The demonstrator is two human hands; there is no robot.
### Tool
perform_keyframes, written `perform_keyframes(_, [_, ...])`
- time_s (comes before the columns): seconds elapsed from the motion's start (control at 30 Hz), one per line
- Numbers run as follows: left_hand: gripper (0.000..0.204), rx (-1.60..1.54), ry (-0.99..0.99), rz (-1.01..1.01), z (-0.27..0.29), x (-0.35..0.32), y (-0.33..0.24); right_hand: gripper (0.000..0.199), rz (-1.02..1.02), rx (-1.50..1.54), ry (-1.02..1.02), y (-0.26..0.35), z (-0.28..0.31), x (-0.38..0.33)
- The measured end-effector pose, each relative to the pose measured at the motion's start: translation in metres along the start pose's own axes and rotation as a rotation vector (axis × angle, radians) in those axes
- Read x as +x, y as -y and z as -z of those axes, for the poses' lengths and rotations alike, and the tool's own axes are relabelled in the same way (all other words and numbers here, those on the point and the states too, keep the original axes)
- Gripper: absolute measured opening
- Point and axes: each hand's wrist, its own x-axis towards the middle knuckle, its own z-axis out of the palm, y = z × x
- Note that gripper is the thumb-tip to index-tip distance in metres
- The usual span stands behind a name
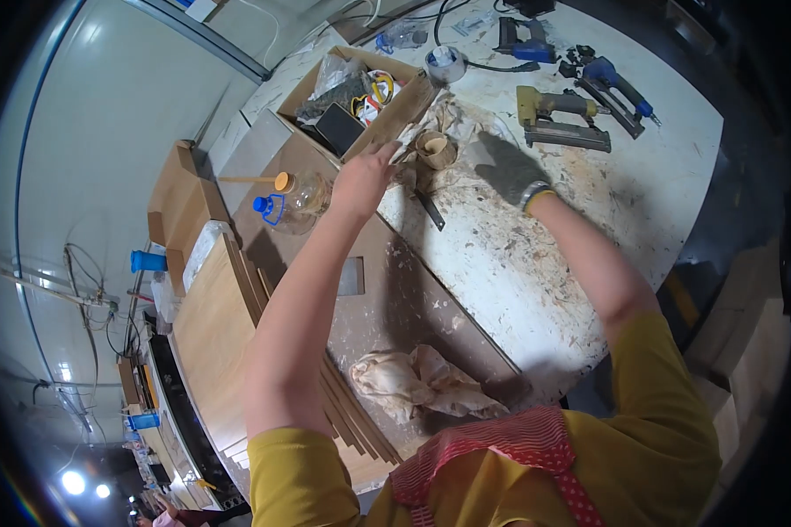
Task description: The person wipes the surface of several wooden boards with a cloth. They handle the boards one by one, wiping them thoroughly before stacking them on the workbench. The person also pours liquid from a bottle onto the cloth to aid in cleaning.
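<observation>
From the head view, the bare left hand [363, 178] reaches to the upper middle of the frame, fingers open, touching the cardboard box [387, 119]. The gloved right hand [505, 169] lies flat and open on the dirty white table [536, 263], just beside a small wooden cup [436, 149].

Worktop [536, 255] white, stained. Yellow nail gun [558, 119] lying at far side; blue power tool [620, 83] near it. Tape roll [445, 61] by far edge. Clear plastic jug [303, 200] with blue handle, left. Crumpled rag [422, 382] near edge. Plywood sheets [215, 338] stacked left.
</observation>
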Motion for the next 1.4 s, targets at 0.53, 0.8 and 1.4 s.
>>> perform_keyframes(0.53, [0.018, -0.085, -0.094, 0.131, -0.059, 0.053, 0.022, 0.039, -0.373, 1.757, 0.183, 0.004, 0.003, -0.024])
perform_keyframes(0.8, [0.022, -1.105, -0.118, 0.732, -0.066, 0.034, 0.032, 0.044, 0.288, -0.066, -0.032, 0.028, 0.029, 0.027])
perform_keyframes(1.4, [0.012, -1.535, -0.193, 0.886, -0.052, 0.008, 0.017, 0.044, 0.31, -0.201, 0.07, 0.037, 0.024, 0.055])
